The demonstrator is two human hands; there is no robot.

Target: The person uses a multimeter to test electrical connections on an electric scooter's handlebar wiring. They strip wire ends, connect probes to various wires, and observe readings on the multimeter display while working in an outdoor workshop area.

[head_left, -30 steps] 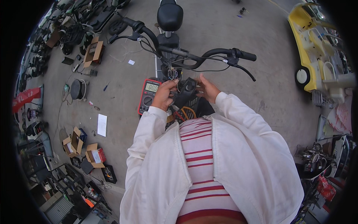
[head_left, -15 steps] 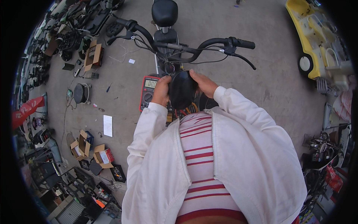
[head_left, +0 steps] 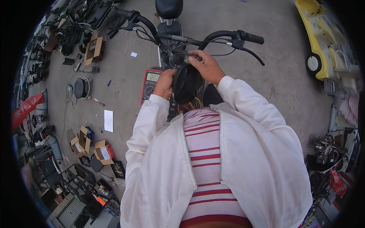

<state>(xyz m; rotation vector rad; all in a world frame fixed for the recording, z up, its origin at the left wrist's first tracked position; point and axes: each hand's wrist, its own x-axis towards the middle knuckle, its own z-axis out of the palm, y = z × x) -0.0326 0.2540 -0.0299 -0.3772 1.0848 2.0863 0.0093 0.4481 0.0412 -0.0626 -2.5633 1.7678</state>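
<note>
A glossy black rounded housing, shaped like a headlight shell, sits below the handlebar of a small two-wheeler. My left hand grips its left edge, thumb on top. At the upper right of the housing is my right hand, its thumb and forefinger drawn close together beside the cables; anything between them is too small to make out. A red multimeter with a lit display stands just left of my left hand. Orange and red wires show beneath the housing.
The black seat is beyond the handlebar. Opened cardboard boxes, a white sheet and a screwdriver lie on the floor at left. A yellow car-shaped body stands at right, above metal parts.
My right hand has left the housing's right edge and moved up to the cables above it. My left hand stays on the housing. The handlebar's right grip has shifted slightly up and right.
</note>
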